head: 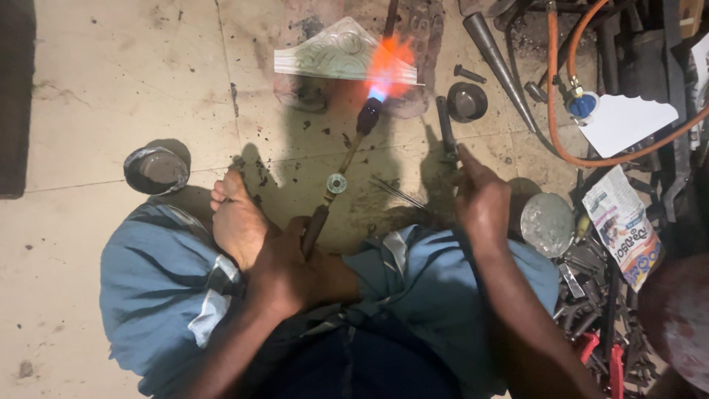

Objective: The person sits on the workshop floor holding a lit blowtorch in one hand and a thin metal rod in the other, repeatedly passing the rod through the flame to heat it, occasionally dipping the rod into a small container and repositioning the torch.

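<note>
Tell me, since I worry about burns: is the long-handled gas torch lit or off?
Lit: the gas torch in the left hand throws an orange-blue flame onto the embossed metal piece.

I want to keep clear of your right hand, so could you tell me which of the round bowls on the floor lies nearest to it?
The shiny silver bowl beside your right hand; the dark bowl sits farther up, the third far left.

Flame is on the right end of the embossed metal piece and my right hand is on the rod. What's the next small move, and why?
Probably bring the dark rod in the right hand toward the heated spot. The torch in the left hand already plays its orange flame on the embossed metal piece, while the rod's tip sits short of it, beside the small round cup.
</note>
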Available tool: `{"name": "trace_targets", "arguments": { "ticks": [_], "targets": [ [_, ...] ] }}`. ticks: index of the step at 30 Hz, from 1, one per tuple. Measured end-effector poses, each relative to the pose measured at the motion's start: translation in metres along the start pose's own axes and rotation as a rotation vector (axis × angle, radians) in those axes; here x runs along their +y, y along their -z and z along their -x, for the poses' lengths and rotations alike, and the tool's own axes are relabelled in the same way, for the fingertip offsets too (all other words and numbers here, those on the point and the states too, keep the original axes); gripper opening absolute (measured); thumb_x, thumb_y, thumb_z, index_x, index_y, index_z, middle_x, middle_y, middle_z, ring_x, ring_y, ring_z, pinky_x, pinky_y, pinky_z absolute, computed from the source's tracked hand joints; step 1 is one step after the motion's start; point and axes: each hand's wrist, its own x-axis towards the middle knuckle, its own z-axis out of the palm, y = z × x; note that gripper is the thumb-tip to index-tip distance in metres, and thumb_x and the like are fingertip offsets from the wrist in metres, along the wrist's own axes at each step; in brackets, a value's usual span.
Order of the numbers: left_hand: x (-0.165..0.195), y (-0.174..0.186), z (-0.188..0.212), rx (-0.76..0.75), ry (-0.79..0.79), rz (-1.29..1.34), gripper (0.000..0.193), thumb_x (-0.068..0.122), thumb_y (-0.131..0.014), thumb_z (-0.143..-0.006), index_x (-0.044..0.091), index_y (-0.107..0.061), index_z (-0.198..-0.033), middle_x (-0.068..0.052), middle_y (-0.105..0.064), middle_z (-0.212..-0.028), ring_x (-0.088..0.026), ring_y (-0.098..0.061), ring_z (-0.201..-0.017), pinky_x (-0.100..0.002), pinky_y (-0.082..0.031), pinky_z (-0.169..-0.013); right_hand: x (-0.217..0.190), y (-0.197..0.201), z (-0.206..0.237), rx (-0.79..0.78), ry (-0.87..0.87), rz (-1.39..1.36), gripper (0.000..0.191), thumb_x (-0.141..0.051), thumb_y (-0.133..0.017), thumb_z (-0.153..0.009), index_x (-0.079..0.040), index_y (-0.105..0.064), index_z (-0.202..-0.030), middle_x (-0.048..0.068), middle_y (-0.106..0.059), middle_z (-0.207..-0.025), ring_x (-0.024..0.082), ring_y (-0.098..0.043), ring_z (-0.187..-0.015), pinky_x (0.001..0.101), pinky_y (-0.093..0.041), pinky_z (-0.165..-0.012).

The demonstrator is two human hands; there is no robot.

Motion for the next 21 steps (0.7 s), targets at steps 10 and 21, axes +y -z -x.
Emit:
{"name": "trace_targets", "arguments": {
  "ticks": [10,21],
  "targets": [
    [0.005,0.002,-0.001,-0.033,0.085,0.07,0.041,0.019,-0.065,-0.085,0.007,-0.062,-0.124,-0.026,-0.07,-0.094,-0.042,-0.07,-0.091,-0.048,-0.055,-0.077,-0.06,0.012,-0.005,-0.185,0.096,0.162,0.073,0.001,-0.074,-0.074,-0.013,-0.061,-0.144,0.023,-0.067,-0.089,0.043,-0.067,-0.081,0.0511,-0.054,-0.073],
    [0.009,0.002,0.001,-0.025,0.088,0.042,0.04,0.021,-0.064,-0.088,0.008,-0.062,-0.125,-0.028,-0.069,-0.097,-0.044,-0.069,-0.093,-0.049,-0.055,-0.079,-0.035,-0.001,0.001,-0.166,0.114,0.153,0.064,0.003,-0.067,-0.08,-0.009,-0.063,-0.142,0.023,-0.066,-0.086,0.042,-0.067,-0.078,0.0502,-0.054,-0.072]
  ]
}}
